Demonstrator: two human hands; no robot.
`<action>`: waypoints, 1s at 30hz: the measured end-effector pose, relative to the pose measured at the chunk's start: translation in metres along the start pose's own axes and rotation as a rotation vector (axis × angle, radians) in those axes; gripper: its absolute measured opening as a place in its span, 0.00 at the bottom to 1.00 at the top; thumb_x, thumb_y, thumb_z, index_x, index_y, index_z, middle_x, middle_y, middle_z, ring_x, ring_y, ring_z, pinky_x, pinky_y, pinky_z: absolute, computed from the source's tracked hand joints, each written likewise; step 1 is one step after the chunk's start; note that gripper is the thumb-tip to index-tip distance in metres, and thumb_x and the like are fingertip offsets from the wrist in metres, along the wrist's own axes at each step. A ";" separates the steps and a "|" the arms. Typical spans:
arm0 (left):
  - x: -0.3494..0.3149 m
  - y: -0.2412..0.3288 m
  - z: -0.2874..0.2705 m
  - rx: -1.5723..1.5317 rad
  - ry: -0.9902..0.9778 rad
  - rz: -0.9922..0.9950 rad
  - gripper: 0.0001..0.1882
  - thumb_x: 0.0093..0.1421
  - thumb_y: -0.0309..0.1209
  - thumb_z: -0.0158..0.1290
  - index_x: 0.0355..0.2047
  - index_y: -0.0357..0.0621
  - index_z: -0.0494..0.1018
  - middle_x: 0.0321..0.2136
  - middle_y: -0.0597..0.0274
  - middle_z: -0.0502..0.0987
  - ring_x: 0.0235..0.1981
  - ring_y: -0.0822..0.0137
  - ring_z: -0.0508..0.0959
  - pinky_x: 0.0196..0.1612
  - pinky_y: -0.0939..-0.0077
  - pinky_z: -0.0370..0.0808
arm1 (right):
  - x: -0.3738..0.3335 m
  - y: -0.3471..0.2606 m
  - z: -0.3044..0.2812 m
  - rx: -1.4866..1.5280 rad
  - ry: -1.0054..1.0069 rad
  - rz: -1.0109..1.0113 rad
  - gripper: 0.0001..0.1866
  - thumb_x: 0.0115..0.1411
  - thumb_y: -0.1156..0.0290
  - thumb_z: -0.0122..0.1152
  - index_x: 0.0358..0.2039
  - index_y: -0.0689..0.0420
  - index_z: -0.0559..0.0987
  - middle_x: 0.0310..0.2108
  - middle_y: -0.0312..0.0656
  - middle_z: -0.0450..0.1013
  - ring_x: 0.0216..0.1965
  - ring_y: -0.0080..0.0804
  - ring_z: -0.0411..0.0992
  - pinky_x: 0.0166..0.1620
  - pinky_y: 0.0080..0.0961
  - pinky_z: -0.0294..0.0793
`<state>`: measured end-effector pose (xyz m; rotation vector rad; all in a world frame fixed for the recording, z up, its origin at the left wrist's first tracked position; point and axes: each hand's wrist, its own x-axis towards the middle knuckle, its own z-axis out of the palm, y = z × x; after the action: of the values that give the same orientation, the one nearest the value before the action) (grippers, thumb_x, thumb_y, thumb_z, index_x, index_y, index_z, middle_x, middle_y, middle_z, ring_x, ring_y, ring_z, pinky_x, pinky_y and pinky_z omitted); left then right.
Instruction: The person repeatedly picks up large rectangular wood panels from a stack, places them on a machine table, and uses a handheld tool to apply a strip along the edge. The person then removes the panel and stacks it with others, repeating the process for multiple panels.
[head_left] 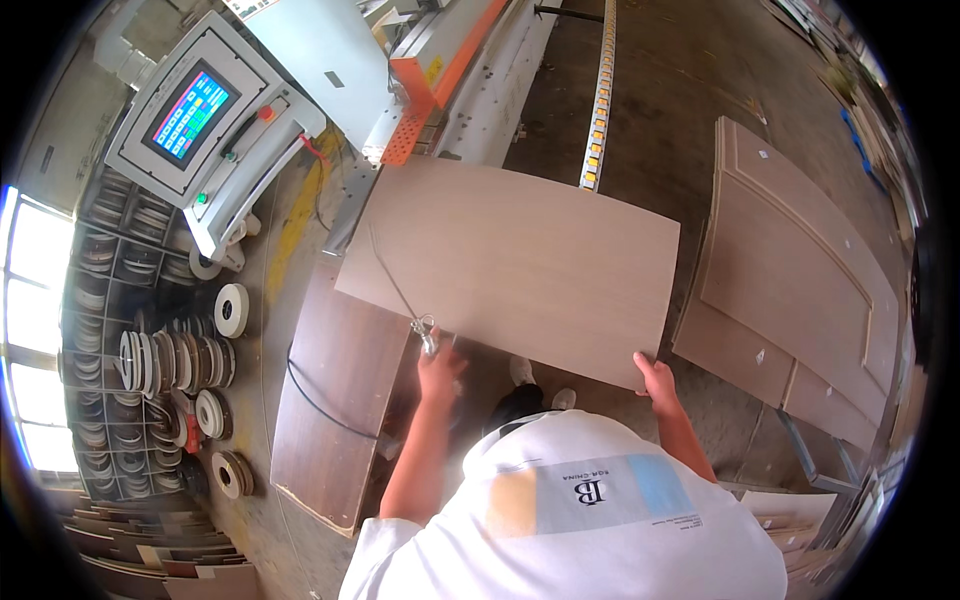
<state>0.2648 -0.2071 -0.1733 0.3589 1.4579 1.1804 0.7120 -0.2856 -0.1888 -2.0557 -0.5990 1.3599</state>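
A large light-brown wood panel (530, 260) lies flat in front of me, its far left part beside an edge-processing machine. My left hand (440, 368) is closed around a metal air blow gun (428, 342). The gun's long thin nozzle reaches away over the panel's left part. At the panel's near right corner, my right hand (655, 382) grips the edge, thumb on top and fingers mostly hidden below. A dark hose (322, 406) curves over a brown board stack (335, 385) to the left of my left hand.
A control console (195, 115) with a lit screen stands at far left. The machine has an orange guard (408, 110) and a roller rail (599, 110). Edge-band rolls (175, 360) fill a rack at left. Stacked panels (790, 290) stand at right.
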 end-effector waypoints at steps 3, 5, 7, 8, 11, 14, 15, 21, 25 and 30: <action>0.008 -0.003 0.022 -0.151 0.016 0.011 0.27 0.68 0.28 0.56 0.67 0.50 0.66 0.34 0.71 0.71 0.33 0.76 0.73 0.39 0.68 0.83 | 0.001 -0.012 0.006 -0.075 0.005 -0.018 0.35 0.57 0.44 0.69 0.47 0.67 0.80 0.41 0.47 0.78 0.39 0.35 0.79 0.33 0.37 0.83; 0.009 0.001 0.028 -0.174 0.004 0.009 0.27 0.68 0.27 0.56 0.67 0.50 0.66 0.35 0.72 0.71 0.34 0.77 0.74 0.40 0.68 0.83 | 0.005 -0.019 0.008 -0.130 0.034 0.010 0.35 0.56 0.44 0.71 0.47 0.67 0.80 0.41 0.46 0.79 0.39 0.34 0.79 0.33 0.36 0.83; 0.012 0.008 0.033 -0.159 -0.020 -0.004 0.28 0.69 0.27 0.55 0.68 0.50 0.64 0.37 0.72 0.70 0.36 0.76 0.74 0.43 0.66 0.83 | 0.008 -0.027 0.010 -0.171 0.081 0.041 0.36 0.55 0.44 0.72 0.47 0.67 0.80 0.41 0.46 0.79 0.40 0.34 0.79 0.33 0.35 0.83; 0.016 0.011 0.035 -0.172 -0.035 -0.010 0.28 0.69 0.27 0.55 0.68 0.50 0.64 0.37 0.72 0.70 0.36 0.76 0.74 0.44 0.65 0.83 | 0.013 -0.029 0.011 -0.178 0.094 0.041 0.36 0.55 0.44 0.72 0.47 0.67 0.80 0.41 0.46 0.79 0.39 0.34 0.79 0.33 0.35 0.83; 0.028 0.022 0.044 -0.192 -0.082 -0.021 0.29 0.69 0.27 0.54 0.69 0.50 0.62 0.37 0.72 0.71 0.38 0.75 0.73 0.46 0.63 0.82 | 0.031 -0.039 0.009 -0.187 0.112 0.034 0.35 0.56 0.43 0.71 0.47 0.65 0.80 0.40 0.44 0.79 0.39 0.33 0.78 0.33 0.34 0.83; 0.046 0.031 0.060 -0.193 -0.135 -0.024 0.30 0.69 0.27 0.53 0.70 0.50 0.60 0.38 0.71 0.71 0.38 0.74 0.73 0.47 0.61 0.82 | 0.053 -0.058 0.005 -0.181 0.087 0.021 0.35 0.56 0.42 0.70 0.48 0.64 0.81 0.39 0.42 0.78 0.38 0.32 0.78 0.34 0.33 0.83; 0.053 0.034 0.067 -0.201 -0.158 -0.026 0.30 0.69 0.27 0.53 0.70 0.50 0.60 0.38 0.70 0.72 0.38 0.74 0.74 0.46 0.60 0.82 | 0.061 -0.066 0.003 -0.184 0.081 0.019 0.35 0.56 0.42 0.69 0.48 0.64 0.81 0.39 0.42 0.78 0.38 0.31 0.78 0.34 0.32 0.83; 0.093 0.055 0.125 -0.215 -0.197 -0.035 0.29 0.69 0.27 0.53 0.69 0.57 0.62 0.35 0.65 0.71 0.34 0.66 0.75 0.43 0.60 0.81 | 0.108 -0.114 -0.010 -0.163 0.104 -0.035 0.29 0.58 0.41 0.67 0.43 0.57 0.83 0.30 0.36 0.78 0.29 0.29 0.76 0.29 0.29 0.75; 0.101 0.076 0.161 -0.092 -0.203 -0.081 0.29 0.68 0.29 0.54 0.68 0.64 0.64 0.37 0.67 0.71 0.36 0.66 0.75 0.41 0.59 0.80 | 0.138 -0.145 -0.027 -0.332 0.118 -0.038 0.30 0.57 0.39 0.65 0.37 0.58 0.85 0.26 0.41 0.78 0.23 0.34 0.75 0.31 0.36 0.73; 0.128 0.077 0.172 0.362 -0.417 0.082 0.29 0.67 0.36 0.57 0.67 0.55 0.65 0.30 0.69 0.74 0.40 0.70 0.80 0.33 0.66 0.80 | 0.171 -0.123 -0.034 -0.130 0.239 -0.196 0.41 0.57 0.40 0.66 0.61 0.60 0.74 0.56 0.54 0.76 0.59 0.46 0.74 0.60 0.36 0.71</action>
<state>0.3484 0.0033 -0.1535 0.8682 1.2885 0.8351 0.8021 -0.0930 -0.2064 -2.1571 -0.7763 0.9696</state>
